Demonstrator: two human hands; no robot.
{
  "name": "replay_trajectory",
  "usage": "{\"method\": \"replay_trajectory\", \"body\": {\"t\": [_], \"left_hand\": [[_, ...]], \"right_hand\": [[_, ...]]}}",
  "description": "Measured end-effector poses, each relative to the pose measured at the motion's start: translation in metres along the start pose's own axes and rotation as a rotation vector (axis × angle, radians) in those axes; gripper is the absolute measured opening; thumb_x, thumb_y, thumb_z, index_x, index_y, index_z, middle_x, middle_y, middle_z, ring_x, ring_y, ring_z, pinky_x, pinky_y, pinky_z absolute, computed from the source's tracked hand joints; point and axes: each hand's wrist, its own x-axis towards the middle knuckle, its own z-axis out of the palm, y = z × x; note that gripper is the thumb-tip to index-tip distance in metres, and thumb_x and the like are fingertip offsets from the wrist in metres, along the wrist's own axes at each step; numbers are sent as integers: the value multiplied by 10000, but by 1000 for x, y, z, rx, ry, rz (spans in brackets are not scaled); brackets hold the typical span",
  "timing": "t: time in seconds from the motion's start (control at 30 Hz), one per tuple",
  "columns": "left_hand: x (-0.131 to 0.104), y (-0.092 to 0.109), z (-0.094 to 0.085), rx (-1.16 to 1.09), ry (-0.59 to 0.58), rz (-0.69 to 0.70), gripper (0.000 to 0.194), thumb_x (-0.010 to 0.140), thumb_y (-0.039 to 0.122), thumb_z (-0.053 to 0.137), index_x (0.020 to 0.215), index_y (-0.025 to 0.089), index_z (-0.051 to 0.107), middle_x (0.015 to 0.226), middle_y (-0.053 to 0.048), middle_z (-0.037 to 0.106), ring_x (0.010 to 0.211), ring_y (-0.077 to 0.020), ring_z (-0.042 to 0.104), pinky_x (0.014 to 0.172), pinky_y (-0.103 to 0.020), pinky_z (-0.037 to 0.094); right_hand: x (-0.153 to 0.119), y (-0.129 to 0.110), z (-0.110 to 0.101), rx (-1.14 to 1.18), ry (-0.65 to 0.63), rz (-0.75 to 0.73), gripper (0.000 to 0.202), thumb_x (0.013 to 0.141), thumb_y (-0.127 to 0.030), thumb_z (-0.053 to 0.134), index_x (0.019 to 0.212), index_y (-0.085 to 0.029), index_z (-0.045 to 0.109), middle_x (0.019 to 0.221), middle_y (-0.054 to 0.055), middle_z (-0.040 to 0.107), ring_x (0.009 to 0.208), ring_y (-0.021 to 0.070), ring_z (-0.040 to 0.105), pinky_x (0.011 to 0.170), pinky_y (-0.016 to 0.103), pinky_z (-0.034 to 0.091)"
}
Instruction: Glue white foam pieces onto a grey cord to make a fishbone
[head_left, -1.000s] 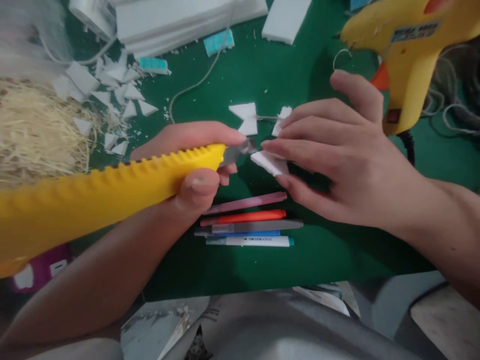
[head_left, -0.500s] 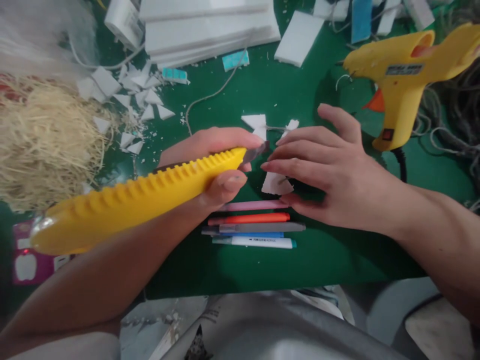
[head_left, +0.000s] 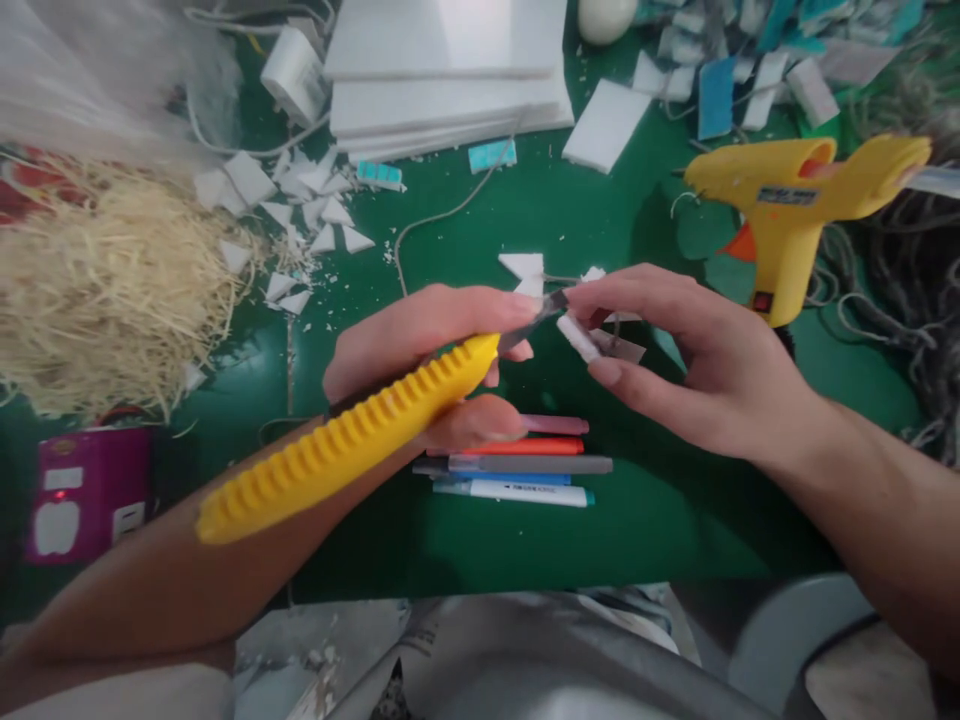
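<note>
My left hand point(head_left: 427, 340) is closed around a yellow utility knife point(head_left: 352, 435), its handle slanting toward the lower left. The dark blade points up and right, its tip close to the fingers of my right hand point(head_left: 697, 350). Between that hand's thumb and fingers is a small white foam piece point(head_left: 577, 338), tilted up on edge. Part of another flat white piece point(head_left: 622, 348) with a bit of grey cord shows under the right palm. Just beyond the blade lie white foam cut-offs point(head_left: 523, 268) joined by grey cord.
Several markers point(head_left: 532, 464) lie in front of my hands. A yellow glue gun point(head_left: 795, 200) is at the right, near tangled grey cord. White foam sheets point(head_left: 450, 105) are stacked at the back. Straw point(head_left: 120, 290), foam scraps point(head_left: 315, 200) and a purple box point(head_left: 90, 490) occupy the left.
My right hand has gone from lying over the foam pieces to pinching one, tilted up. The knife has moved slightly right and its handle has swung lower. The camera view has shifted a little.
</note>
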Motion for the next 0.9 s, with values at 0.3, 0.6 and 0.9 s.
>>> {"method": "replay_trajectory", "body": {"t": [0.3, 0.6, 0.9], "left_hand": [[21, 10, 15, -154, 109, 178, 381, 1087, 381, 791, 1438, 233, 790, 1305, -82, 903, 995, -218, 911, 909, -251, 773], [16, 7, 23, -203, 170, 125, 407, 1043, 297, 820, 1443, 227, 803, 1378, -98, 886, 1007, -239, 912, 919, -291, 794], [19, 11, 19, -221, 111, 105, 441, 1076, 343, 817, 1505, 248, 779, 1403, -95, 877, 1060, -249, 910, 985, -304, 782]], "right_hand": [[2, -7, 1, 582, 147, 498, 219, 991, -320, 892, 1207, -293, 875, 1243, 31, 899, 1108, 230, 855, 970, 358, 735], [4, -3, 2, 723, 157, 517, 263, 919, -367, 988, 1152, -313, 880, 1233, 23, 908, 1140, 266, 879, 1001, 414, 765], [2, -1, 1, 720, 132, 492, 255, 993, -390, 916, 1241, -341, 881, 1265, -9, 903, 1137, 248, 877, 1011, 427, 750]]}}
